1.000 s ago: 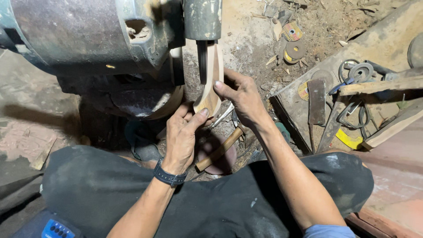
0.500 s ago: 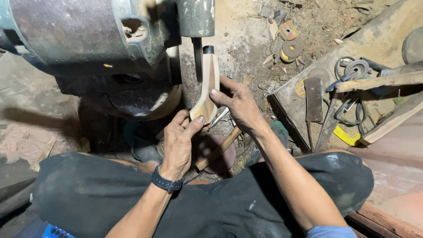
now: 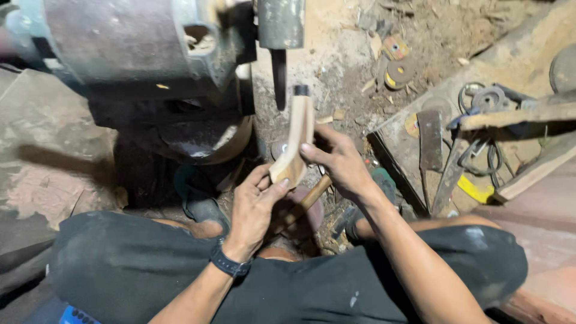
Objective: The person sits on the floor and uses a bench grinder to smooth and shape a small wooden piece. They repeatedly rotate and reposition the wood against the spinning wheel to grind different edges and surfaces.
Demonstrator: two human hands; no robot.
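Both hands (image 3: 297, 180) closed around a curved wooden piece (image 3: 295, 144), just below the grinder's dark wheel (image 3: 279, 71).

A: Between the fingers (image 3: 271, 193), pale bare wood — that curved wooden piece (image 3: 295, 144) looks smooth, matt, dark at its tip.

B: Above the fingertips, the machine housing (image 3: 132, 42) is dull, worn metal. The strap (image 3: 228, 264) at the wrist looks matt black.

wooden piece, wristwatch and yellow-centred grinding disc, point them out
wooden piece (image 3: 298, 135), head view, middle of its pale shaft
wristwatch (image 3: 228, 264), head view, black strap on left wrist
grinding disc (image 3: 398, 72), head view, its face
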